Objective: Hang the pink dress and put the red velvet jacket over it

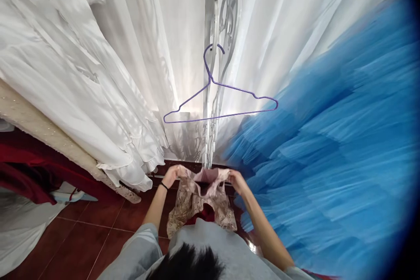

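Note:
A pink garment with gold patterning (213, 203) hangs stretched between my two hands, low in the middle of the head view. My left hand (171, 175) pinches it at its upper left corner, and a black band circles that wrist. At the upper right corner my right hand (236, 181) grips the same garment. Its neckline gapes open between them, and a dark red patch shows further down, close to my grey shirt. Above and beyond my hands, a bare purple hanger (211, 96) hangs by its hook from a white ornate metal frame (226, 17).
White drapery (72, 52) falls on the left, with white curtains behind the frame. A large blue ruffled tulle fabric (344, 140) fills the right. At left, a pale padded edge (65, 140) stands beside dark red cloth (26, 162). Reddish-brown tiles (88, 236) cover the floor.

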A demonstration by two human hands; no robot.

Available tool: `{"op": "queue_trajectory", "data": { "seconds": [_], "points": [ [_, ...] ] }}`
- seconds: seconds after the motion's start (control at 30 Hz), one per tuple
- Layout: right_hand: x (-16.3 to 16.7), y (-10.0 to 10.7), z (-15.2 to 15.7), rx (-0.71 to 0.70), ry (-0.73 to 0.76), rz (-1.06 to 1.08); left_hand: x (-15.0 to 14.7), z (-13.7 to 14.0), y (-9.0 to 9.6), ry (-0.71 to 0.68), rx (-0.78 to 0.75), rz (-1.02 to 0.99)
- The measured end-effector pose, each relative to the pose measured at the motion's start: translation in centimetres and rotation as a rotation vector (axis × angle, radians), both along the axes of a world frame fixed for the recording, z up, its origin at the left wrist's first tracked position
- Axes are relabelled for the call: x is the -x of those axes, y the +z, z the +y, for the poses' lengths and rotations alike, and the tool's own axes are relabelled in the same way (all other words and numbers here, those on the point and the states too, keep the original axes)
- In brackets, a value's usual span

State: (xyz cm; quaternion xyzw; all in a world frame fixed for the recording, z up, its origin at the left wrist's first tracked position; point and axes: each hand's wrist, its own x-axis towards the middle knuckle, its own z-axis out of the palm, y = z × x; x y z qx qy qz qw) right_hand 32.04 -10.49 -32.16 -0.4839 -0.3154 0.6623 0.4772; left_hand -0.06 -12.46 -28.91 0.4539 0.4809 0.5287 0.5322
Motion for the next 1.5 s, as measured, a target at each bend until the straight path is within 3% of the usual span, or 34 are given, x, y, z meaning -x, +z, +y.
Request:
{"op": "queue_trajectory", "data": {
  "seconds": [0.07, 0.17, 0.23, 0.33, 0.53, 0.67, 0.87, 1.0, 1.2, 1.4, 1.5],
  "points": [
    [-0.8, 4.1, 2.4, -0.141, -0.074, 0.158, 3.4, 2.7, 2.6, 0.083, -0.025, -0.099],
    [-1.0, 9.7, 3.7, -0.351, -0.213, 0.285, 7.3, 4.7, 7.1, 0.260, -0.193, -0.351],
    [-0.3, 12.2, 3.6, -0.412, -0.229, 0.270, 8.5, 5.3, 9.6, 0.341, -0.323, -0.407],
    [1.7, 14.1, 3.4, -0.478, -0.199, 0.210, 8.8, 6.1, 11.9, 0.362, -0.416, -0.331],
    [4.6, 15.9, 3.8, -0.523, -0.156, 0.191, 9.9, 9.0, 13.2, 0.413, -0.478, -0.305],
    [4.8, 16.6, 3.7, -0.503, -0.185, 0.217, 9.6, 10.9, 15.2, 0.333, -0.474, -0.317],
    [2.3, 16.3, 3.6, -0.531, -0.330, 0.194, 6.0, 12.4, 19.2, 0.141, -0.460, -0.158],
    [-0.5, 15.6, 3.3, -0.550, -0.446, 0.151, 3.6, 11.7, 20.6, 0.068, -0.432, 0.068],
    [-5.5, 15.3, 2.8, -0.658, -0.691, 0.094, 2.2, 9.3, 20.7, 0.076, -0.429, 0.191],
    [-9.1, 16.1, 4.8, -0.742, -0.701, -0.079, 1.4, 7.8, 19.5, 0.008, -0.322, 0.182],
    [-10.0, 16.6, 6.8, -0.747, -0.732, -0.056, 0.9, 7.1, 19.5, 0.002, -0.305, 0.134]
  ]
}}
